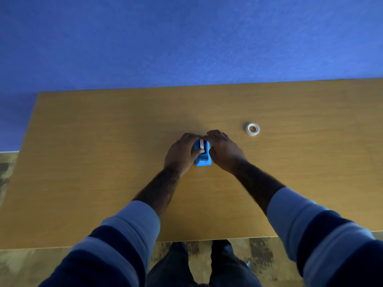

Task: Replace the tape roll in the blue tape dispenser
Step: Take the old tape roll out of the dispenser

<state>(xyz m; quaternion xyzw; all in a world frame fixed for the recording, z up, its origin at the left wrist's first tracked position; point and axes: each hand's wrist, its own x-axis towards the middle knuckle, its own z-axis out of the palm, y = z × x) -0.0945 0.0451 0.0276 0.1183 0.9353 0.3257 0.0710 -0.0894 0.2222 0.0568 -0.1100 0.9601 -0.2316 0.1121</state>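
Mid-table (103, 162): dispenser (203, 159), clasped by left hand (181, 154) and right hand (222, 151), thumb on roll (201, 144) inside. Spare roll (252, 129) well apart, right. Could slide or tip under uneven squeeze. Hidden: fingertips behind, roll's hub, cutter detail.

Dim, blue-tinted, soft overall.
Faint shadow on table (103, 162) just beyond the clasped hands (207, 151); no glare; wide-angle bending at edges; sleeves (310, 224) nearest camera blurred.

Both hands cupping blue tape dispenser (203, 156), spare tape roll (252, 129) apart
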